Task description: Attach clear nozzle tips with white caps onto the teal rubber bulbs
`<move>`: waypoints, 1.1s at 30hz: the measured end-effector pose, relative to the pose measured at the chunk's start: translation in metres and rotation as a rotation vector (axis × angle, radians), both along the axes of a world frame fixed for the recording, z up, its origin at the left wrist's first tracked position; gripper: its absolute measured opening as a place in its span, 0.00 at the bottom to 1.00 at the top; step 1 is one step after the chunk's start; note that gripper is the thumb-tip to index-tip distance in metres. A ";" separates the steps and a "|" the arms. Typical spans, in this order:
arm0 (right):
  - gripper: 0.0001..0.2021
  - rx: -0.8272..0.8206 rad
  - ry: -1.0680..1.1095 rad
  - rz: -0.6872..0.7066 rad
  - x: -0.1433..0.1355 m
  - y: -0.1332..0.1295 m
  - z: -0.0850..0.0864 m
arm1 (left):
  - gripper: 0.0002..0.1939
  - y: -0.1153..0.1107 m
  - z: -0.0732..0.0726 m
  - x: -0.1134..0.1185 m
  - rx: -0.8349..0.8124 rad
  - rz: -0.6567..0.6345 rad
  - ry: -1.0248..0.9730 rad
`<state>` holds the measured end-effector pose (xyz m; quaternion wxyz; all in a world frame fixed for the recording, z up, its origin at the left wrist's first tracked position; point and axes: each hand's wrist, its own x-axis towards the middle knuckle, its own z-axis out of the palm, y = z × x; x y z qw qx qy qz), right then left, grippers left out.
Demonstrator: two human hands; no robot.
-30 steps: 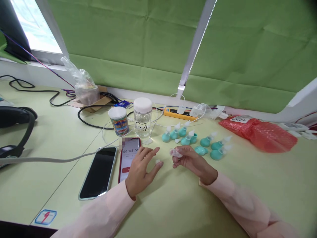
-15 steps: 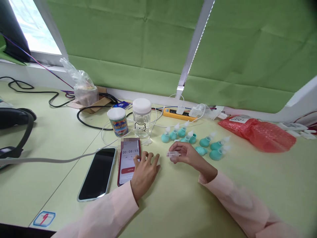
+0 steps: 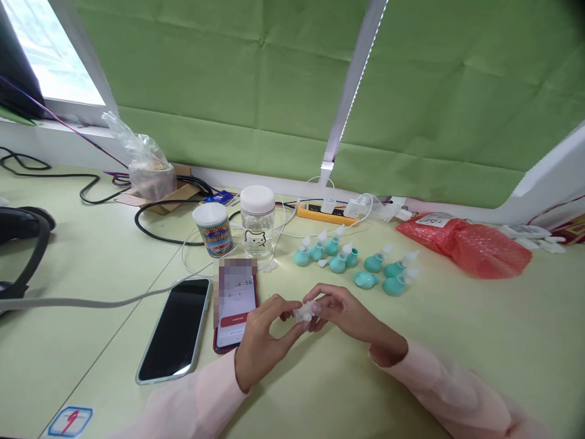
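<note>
Between my two hands is a small clear plastic piece (image 3: 306, 311), held just above the pale table. My left hand (image 3: 267, 335) pinches its left side between thumb and fingers. My right hand (image 3: 340, 311) has its fingertips closed on the right side of the same piece. Behind them stand several teal bulbs with clear nozzles, such as one teal bulb (image 3: 338, 263). One teal bulb without a visible nozzle (image 3: 365, 280) lies on its side, near my right hand. A red-edged phone (image 3: 237, 305) showing a timer lies beside my left hand.
A second phone (image 3: 176, 332) lies farther left. Behind are a paper cup (image 3: 214, 230), a lidded clear bottle (image 3: 258, 225) and an orange power strip (image 3: 326, 213) with cables. A red plastic bag (image 3: 489, 250) lies at the right.
My left hand has moved from beside the phone toward my right hand and taken hold of the clear piece. My right hand has come slightly nearer and lower. The view has shifted a little.
</note>
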<state>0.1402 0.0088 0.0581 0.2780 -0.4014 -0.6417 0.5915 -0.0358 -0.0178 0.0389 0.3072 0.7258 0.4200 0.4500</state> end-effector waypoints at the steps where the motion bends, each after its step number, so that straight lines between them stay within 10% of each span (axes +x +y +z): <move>1: 0.12 0.131 -0.108 -0.034 0.009 0.002 0.004 | 0.08 0.000 0.000 0.000 -0.033 0.021 -0.031; 5: 0.08 0.814 -0.753 -0.308 0.057 0.016 0.015 | 0.09 0.004 0.000 -0.003 -0.270 0.009 -0.294; 9: 0.11 0.756 -1.320 -0.241 0.087 0.030 -0.002 | 0.08 0.009 0.002 -0.003 -0.573 -0.127 -0.593; 15: 0.17 0.615 -1.488 -0.201 0.084 0.036 -0.026 | 0.11 0.012 0.006 -0.004 -0.814 -0.275 -0.838; 18: 0.13 0.639 -1.307 -0.168 0.074 0.024 -0.007 | 0.16 0.012 0.006 -0.004 -0.837 -0.308 -0.870; 25: 0.16 0.439 -0.108 -0.012 0.029 -0.012 0.030 | 0.08 0.012 -0.001 -0.003 -0.789 -0.277 -0.759; 33: 0.19 0.574 -0.165 -0.111 0.006 -0.018 0.000 | 0.10 0.011 0.003 -0.005 -0.767 -0.231 -0.726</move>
